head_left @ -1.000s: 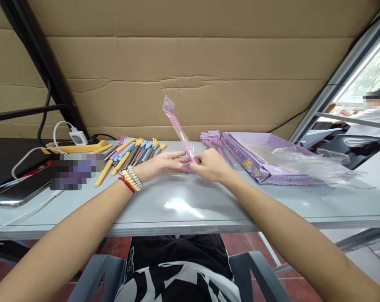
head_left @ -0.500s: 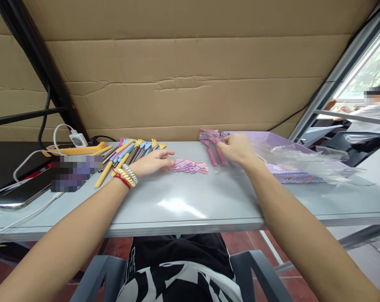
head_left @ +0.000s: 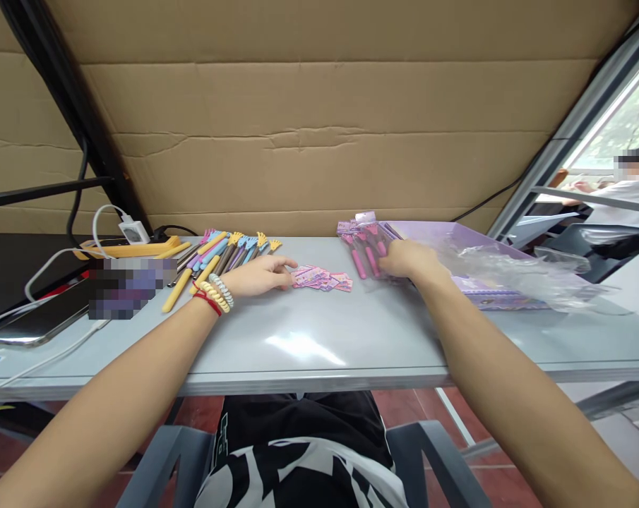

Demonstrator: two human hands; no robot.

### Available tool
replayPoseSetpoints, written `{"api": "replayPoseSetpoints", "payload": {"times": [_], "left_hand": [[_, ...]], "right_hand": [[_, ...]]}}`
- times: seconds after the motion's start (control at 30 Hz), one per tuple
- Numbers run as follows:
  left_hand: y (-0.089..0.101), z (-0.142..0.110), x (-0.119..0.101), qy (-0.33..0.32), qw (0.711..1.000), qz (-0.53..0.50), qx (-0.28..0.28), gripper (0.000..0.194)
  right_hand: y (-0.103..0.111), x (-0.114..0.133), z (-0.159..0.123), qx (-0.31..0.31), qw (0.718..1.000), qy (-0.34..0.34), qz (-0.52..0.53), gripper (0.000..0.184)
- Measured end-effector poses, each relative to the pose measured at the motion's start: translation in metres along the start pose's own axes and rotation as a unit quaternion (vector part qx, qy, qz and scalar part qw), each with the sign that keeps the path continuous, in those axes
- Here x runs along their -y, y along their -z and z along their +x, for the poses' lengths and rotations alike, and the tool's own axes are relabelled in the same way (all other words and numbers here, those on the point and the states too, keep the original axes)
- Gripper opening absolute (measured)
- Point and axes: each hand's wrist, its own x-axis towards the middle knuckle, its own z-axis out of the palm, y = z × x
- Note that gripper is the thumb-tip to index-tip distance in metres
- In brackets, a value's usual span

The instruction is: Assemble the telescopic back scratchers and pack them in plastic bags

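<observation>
My left hand (head_left: 260,274) rests on the table with its fingers stretched towards a pile of small pink-and-purple printed cards (head_left: 323,279). Its fingertips reach the pile's left end; no card shows in its grasp. My right hand (head_left: 405,259) is closed on the lower end of a pink pen in a clear bag (head_left: 375,240), its fingertips partly hidden. Right beside it, further bagged pink pens (head_left: 357,261) lie side by side, each with a printed card at its top. The purple box (head_left: 457,229) is just right of this hand.
Several loose pens with hand-shaped tops (head_left: 218,257) lie left of my left hand. A phone (head_left: 38,314), white cables and a white charger plug (head_left: 133,231) are farther left. Crumpled clear bags (head_left: 510,264) cover the box. Cardboard (head_left: 298,141) walls the back. Another person sits at far right.
My right hand has come slightly down and right, and a third bagged pink pen now shows beside the other two. My left fingers have drawn closer together at the cards.
</observation>
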Motion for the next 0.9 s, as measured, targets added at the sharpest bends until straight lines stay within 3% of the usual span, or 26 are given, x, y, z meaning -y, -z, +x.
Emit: {"api": "replayPoseSetpoints", "payload": {"times": [0.1,0.23,0.43,0.63,0.8,0.9], "left_hand": [[0.0,-0.001,-0.001,-0.003,1.0,0.016,0.007,0.062],[0.001,-0.002,-0.002,-0.001,1.0,0.029,0.006,0.06],[0.002,-0.002,-0.002,0.001,1.0,0.026,0.006,0.058],[0.002,-0.003,-0.004,-0.007,0.999,0.041,0.014,0.052],[0.002,-0.004,-0.005,-0.017,0.998,0.053,0.023,0.049],[0.006,-0.005,-0.004,-0.024,0.996,0.088,-0.011,0.046]], "right_hand": [[0.003,0.005,-0.004,0.052,0.998,-0.029,-0.017,0.031],[0.005,0.008,-0.007,0.073,0.997,-0.025,-0.026,0.026],[-0.009,0.006,-0.003,-0.032,0.998,-0.003,-0.051,0.036],[-0.017,0.004,0.004,-0.004,0.999,0.023,-0.044,0.036],[-0.01,0.006,0.0,0.019,0.999,0.012,-0.023,0.026],[-0.002,0.006,-0.004,0.03,0.999,0.013,0.001,0.02]]}}
